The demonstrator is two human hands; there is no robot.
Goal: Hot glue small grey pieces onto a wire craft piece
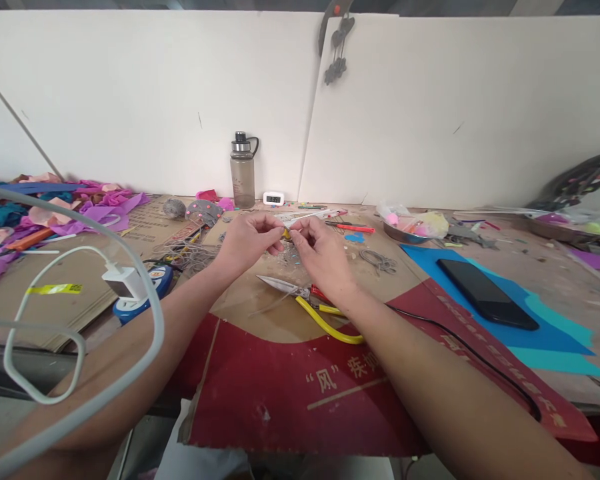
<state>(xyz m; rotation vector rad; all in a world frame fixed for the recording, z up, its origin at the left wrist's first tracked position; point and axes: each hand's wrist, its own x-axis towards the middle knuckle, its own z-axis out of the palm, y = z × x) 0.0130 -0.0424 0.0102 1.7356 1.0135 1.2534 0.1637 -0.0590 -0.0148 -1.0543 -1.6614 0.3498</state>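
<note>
Both hands meet over the middle of the cardboard sheet [260, 320]. My left hand [250, 243] is closed in a pinch, its fingertips nearly touching those of the right. Between the fingertips shows a small yellow and whitish piece [287, 232], too small to name. My right hand [323, 250] also pinches at this piece, thumb against fingers. Just below the hands lie scissors [325, 323] with yellow handles, blades pointing left. A red-handled tool [320, 292] lies partly hidden under the right wrist.
A water bottle [243, 170] and a small digital clock [273, 199] stand at the back. Left are a charger [125, 283] with a white cable and coloured paper scraps [95, 207]. To the right, a phone [485, 292] rests on blue sheets; behind it sits a metal bowl [405, 232].
</note>
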